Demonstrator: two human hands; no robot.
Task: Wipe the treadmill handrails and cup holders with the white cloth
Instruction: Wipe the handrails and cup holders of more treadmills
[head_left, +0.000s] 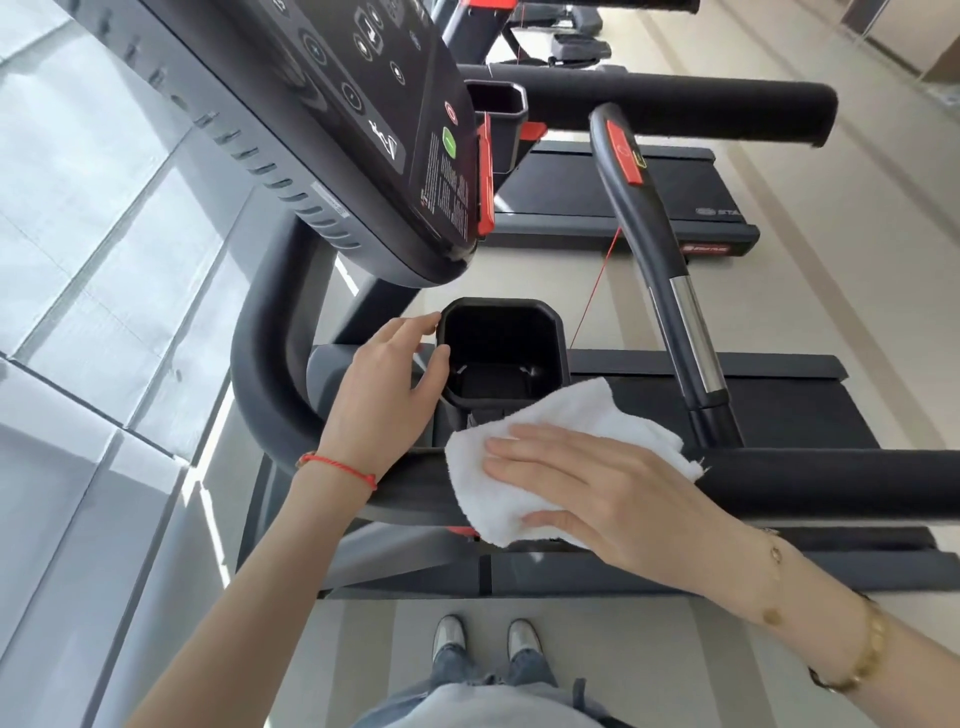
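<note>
In the middle of the frame, the right hand (597, 488) pressed flat fingers on the white cloth (550, 452) over the handrail (831, 478), while the left hand (384, 384) held the cup holder (556, 332) with curled fingers.

A black console (332, 104) with printed icons, a green button (450, 144) and a red button (451, 112) is seen at the top. A thin red cord (597, 291) hangs below it. Farther back, a second treadmill (618, 202) is placed on the beige floor (831, 291). Grey glass panels (93, 218) are seen on the left. At the bottom, two shoes (485, 636) and blue jeans (493, 675) are visible.
</note>
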